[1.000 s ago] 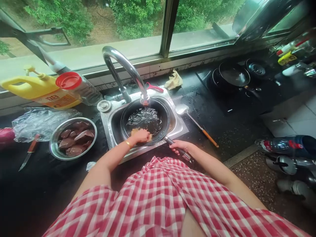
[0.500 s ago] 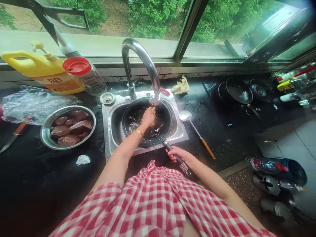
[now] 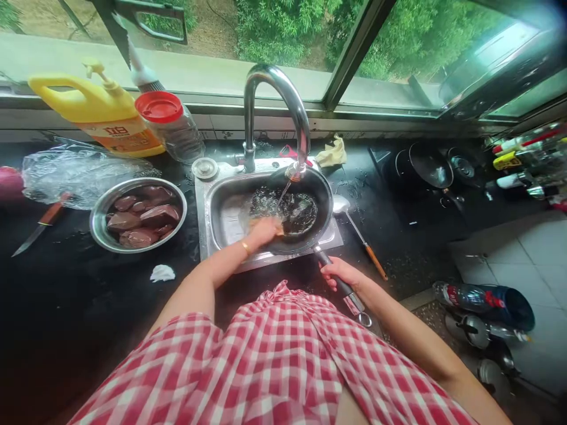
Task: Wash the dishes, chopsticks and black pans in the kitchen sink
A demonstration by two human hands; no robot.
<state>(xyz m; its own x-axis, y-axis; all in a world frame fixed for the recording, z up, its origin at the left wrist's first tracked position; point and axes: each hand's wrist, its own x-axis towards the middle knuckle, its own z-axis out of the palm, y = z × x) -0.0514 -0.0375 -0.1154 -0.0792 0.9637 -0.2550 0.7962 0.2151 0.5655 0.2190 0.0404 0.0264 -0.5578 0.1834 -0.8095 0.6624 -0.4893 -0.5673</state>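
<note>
A black frying pan (image 3: 325,221) sits in the steel sink (image 3: 216,227), tilted toward the left, with water in it. My right hand (image 3: 340,273) is wrapped round its dark handle (image 3: 326,260). At the pan's near left side, my left hand (image 3: 266,229) is closed on a small tan scrubbing pad, mostly hidden by the fingers. From the chrome faucet (image 3: 302,127) a stream of water falls into the pan. Splashing water hides the pan's left rim.
Left of the sink stand a steel bowl (image 3: 95,227) of dark red meat and a knife (image 3: 35,235). Behind are a yellow jug (image 3: 100,118) and a red-lidded jar (image 3: 175,133). A ladle (image 3: 361,236) lies right, below a cloth (image 3: 332,153); a stove pan (image 3: 429,164) is farther right.
The pan has shifted right and tipped leftward, with my right hand still round its handle. My left hand has moved from under the faucet to the pan's near left side.
</note>
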